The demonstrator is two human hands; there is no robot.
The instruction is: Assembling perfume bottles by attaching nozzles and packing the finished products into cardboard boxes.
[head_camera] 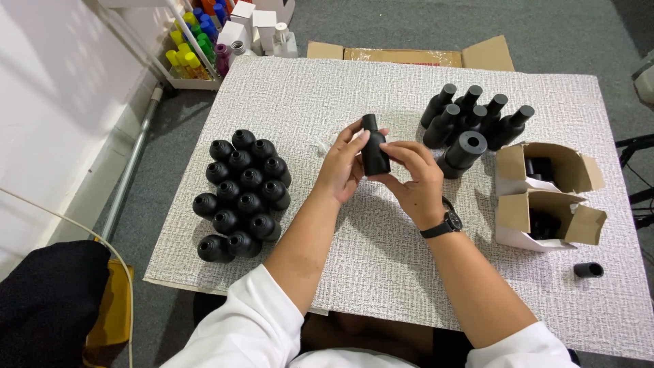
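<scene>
Both my hands hold one small matte black bottle (374,150) above the middle of a white textured mat (306,102). My left hand (343,165) grips its left side, fingers near the capped neck. My right hand (414,178), with a black wristwatch (443,224), holds its lower right side. A cluster of several uncapped black bottles (242,194) stands to the left. Several capped black bottles (470,112) stand at the right rear, with a black roll (464,151) in front of them.
Two open small cardboard boxes (545,167) (545,218) with black parts inside lie at the right. A loose black cap (588,270) lies near the right edge. A flattened carton (409,56) sits behind the mat. Coloured bottles in a tray (194,48) and white boxes (248,20) stand at far left.
</scene>
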